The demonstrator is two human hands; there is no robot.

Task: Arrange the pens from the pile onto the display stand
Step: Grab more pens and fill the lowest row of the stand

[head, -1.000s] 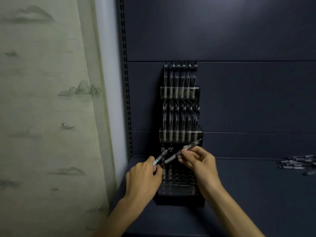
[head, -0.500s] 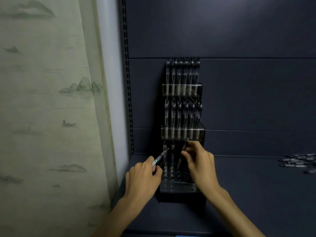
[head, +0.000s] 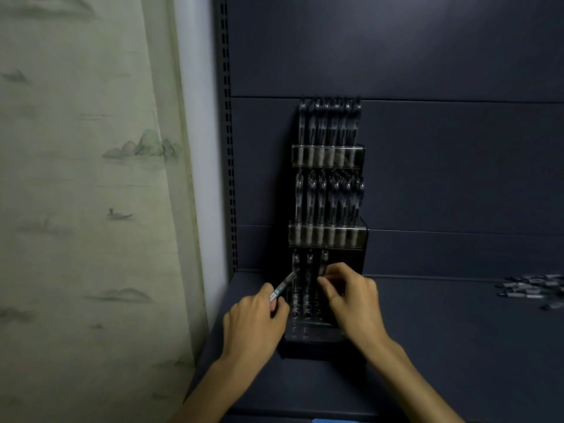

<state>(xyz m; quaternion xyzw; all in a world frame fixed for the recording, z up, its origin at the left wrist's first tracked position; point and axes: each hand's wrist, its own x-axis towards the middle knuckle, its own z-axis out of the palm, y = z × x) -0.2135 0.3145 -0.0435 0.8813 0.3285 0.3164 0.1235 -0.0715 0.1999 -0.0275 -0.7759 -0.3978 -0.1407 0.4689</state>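
Pinching slim clear pens, both hands: left [head: 254, 323] tilted pen [head: 283, 286], right [head: 351, 300] upright pen [head: 323, 264].

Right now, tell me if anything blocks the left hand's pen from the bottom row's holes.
Partly. The right hand covers the right side of the stand's bottom row, and three pens already stand at the back. The front holes beside the left hand and its pen look open.

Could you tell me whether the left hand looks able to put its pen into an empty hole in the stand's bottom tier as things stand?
Probably yes. The left hand holds its pen right beside the bottom tier, where open holes show. The right hand covers only the tier's right part.
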